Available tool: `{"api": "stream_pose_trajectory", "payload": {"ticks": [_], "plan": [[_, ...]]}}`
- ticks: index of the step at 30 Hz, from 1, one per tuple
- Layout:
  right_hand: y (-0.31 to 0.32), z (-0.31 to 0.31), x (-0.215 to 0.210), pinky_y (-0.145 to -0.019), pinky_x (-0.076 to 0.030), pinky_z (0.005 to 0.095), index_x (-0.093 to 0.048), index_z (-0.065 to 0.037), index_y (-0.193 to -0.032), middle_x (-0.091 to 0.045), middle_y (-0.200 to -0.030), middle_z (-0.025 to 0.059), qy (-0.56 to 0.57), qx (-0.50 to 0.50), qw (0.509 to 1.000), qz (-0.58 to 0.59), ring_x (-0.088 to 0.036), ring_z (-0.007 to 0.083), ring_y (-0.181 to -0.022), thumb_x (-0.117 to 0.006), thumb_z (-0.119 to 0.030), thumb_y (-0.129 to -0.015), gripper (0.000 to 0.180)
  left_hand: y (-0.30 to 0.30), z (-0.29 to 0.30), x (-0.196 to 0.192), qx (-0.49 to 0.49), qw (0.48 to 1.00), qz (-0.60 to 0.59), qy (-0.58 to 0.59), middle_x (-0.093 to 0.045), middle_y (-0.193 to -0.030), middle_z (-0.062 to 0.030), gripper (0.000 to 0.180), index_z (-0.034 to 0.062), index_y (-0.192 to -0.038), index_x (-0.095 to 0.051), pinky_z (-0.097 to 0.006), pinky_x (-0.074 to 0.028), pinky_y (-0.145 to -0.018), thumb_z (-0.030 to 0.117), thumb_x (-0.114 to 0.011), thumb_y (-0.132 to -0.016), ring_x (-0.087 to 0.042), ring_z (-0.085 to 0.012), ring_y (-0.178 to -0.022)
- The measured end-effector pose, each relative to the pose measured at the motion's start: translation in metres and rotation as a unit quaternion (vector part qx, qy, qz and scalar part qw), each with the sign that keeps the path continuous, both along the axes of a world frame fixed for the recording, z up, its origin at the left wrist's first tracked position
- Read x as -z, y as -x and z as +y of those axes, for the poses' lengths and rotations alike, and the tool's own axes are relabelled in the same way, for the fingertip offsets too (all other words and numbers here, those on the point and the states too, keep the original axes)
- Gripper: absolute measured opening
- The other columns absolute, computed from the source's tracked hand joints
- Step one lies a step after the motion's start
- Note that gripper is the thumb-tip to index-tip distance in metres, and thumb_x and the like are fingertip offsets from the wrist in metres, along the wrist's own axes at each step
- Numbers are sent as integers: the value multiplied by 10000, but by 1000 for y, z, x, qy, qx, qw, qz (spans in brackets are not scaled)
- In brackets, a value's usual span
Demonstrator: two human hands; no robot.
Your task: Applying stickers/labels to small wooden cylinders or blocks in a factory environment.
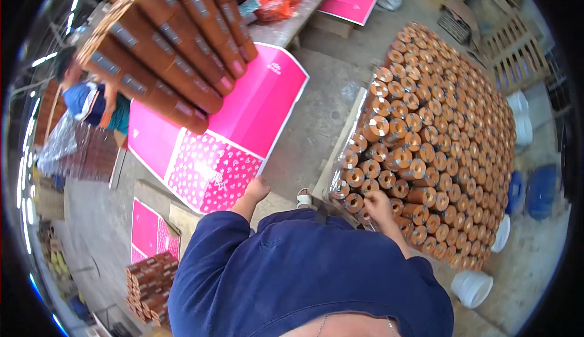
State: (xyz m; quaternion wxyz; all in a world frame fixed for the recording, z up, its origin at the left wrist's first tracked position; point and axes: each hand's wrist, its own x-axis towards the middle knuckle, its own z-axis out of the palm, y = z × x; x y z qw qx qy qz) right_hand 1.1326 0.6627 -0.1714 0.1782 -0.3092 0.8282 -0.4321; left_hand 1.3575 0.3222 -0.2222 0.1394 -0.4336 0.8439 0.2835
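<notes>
My left hand (258, 189) is beside the near corner of a bright pink printed sheet (267, 99). Its fingers are curled, and whether they hold anything is hidden. My right hand (378, 207) reaches to the near left side of a big stack of orange-brown rolls (426, 136). Most of those rolls lie with their round, holed ends facing up toward me. The right fingers are closed against the roll ends; what they grip, if anything, cannot be made out. Tall columns of brown rolls with pale labels (164, 45) stand on the pink sheet.
At left, a person in blue (85, 102) is beside a plastic-wrapped stack (79, 148). A lower pile of brown rolls (149, 288) lies near another pink sheet (146, 227). White buckets (473, 288) and a wooden pallet (514, 54) are at right. A cluttered table (292, 20) stands ahead.
</notes>
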Motion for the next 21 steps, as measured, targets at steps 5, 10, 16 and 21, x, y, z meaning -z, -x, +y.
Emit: {"api": "stream_pose_trajectory", "payload": {"ticks": [5,10,16,21], "plan": [[-3,-43,-271,-697,-422,309,-507,3,-996,-535,-849,76,285,-253,920,-95,-523,183,-742,-516,73,-696,308,-59,27,-7,-31,998,-40,-29,-598,-931,-180,462,25,-1021,-555,-353,-451,-789,268,-637,-637,-574,-294,-892],[-36,-24,-359,-551,-411,344,-548,-102,-990,-540,-821,116,422,-674,539,-276,-525,209,-654,-568,-131,-803,190,-82,53,-29,-103,992,-54,-41,-593,-944,-198,470,18,-1011,-548,-362,-447,-807,291,-645,-641,-567,-305,-916],[-55,-32,-353,-465,-334,276,-578,-133,-1075,-503,-750,71,433,-687,511,-281,-458,171,-562,-508,-99,-833,254,-88,49,-25,-86,993,-56,-61,-593,-953,-185,475,35,-1025,-550,-359,-447,-808,300,-642,-641,-568,-295,-920],[-55,-54,-342,-477,-330,279,-579,-171,-1089,-479,-726,67,469,-656,536,-249,-445,173,-551,-450,-134,-862,264,-58,7,-27,-1,998,-33,-62,-587,-963,-181,501,27,-1049,-532,-361,-445,-803,315,-629,-651,-567,-294,-913]]}}
